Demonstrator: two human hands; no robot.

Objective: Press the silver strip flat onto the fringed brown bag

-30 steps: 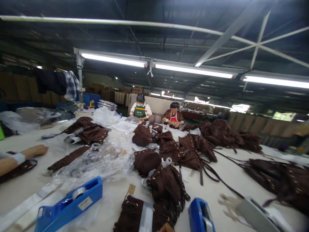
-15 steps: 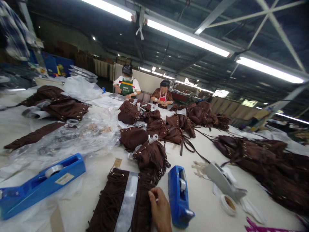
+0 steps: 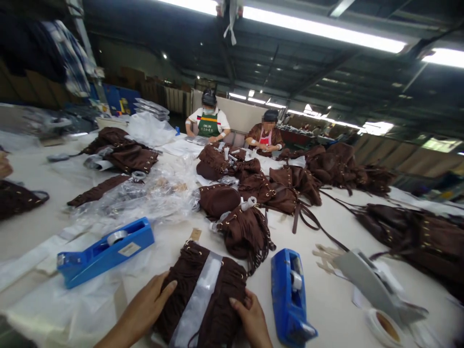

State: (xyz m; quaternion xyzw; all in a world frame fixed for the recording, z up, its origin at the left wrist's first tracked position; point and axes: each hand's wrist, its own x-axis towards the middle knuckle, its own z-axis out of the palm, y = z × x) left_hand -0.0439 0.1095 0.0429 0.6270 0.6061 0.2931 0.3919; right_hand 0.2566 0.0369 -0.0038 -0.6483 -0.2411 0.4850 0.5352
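Note:
A dark brown fringed bag point(image 3: 226, 290) with brass-coloured eyelets lies in front of me, a pale translucent strip point(image 3: 199, 299) running down its middle. My left hand point(image 3: 147, 302) grips its left edge, thumb on top and the other fingers partly hidden. On the opposite side, my right hand point(image 3: 252, 314) holds the right edge between thumb and curled fingers. A brown tag point(image 3: 195, 235) sticks out beyond the bag's far edge. Close to my right hand stands a blue tape dispenser point(image 3: 289, 295); a second blue dispenser point(image 3: 108, 251) is beyond my left hand.
More brown bags point(image 3: 246, 232) lie across the white table, with clear plastic point(image 3: 145, 203) to the left. A grey dispenser point(image 3: 377, 280) and tape roll point(image 3: 384, 326) are at right. Another person's hand point(image 3: 4, 165) shows at far left; two co-workers point(image 3: 209, 121) sit opposite.
My left hand has come into view and taken the bag's left edge. My right hand stays at its right edge. The view has swung left, so things appear farther right.

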